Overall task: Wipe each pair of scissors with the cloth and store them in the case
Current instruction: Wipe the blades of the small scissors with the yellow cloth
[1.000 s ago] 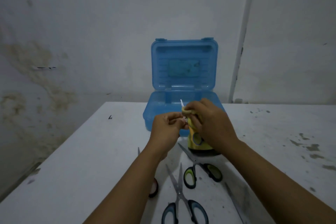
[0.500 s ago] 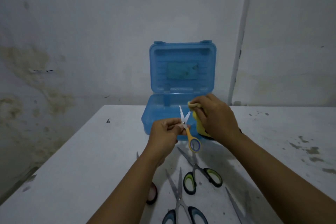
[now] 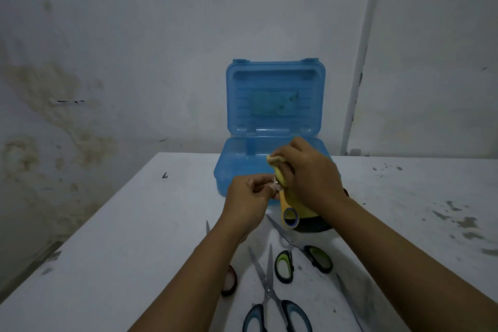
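Both hands up over the table [image 3: 134, 224], just in front of the open blue case [image 3: 275, 159], lid standing upright vs the wall. Left hand [image 3: 249, 197] pinches the small yellow scissors [image 3: 289, 214] near the pivot w/ curled fingers; the yellow handle loop hangs down below the hands. Right hand [image 3: 310, 178] has fingers curled round the yellow cloth [image 3: 277, 170], cloth wrapped over the blades, so blades mostly hidden. Rest of the cloth hangs down behind the handle; a dark edge of it shows at the bottom. On the table nearer the person: green-handled scissors [image 3: 301, 259] lying open, blue-handled scissors [image 3: 275, 304] lying open just beside them, red-handled scissors [image 3: 229, 280] partly hidden under the left forearm, and one more blade [image 3: 347, 299] by the right forearm, handle out of view. Inside of case can't be made out.
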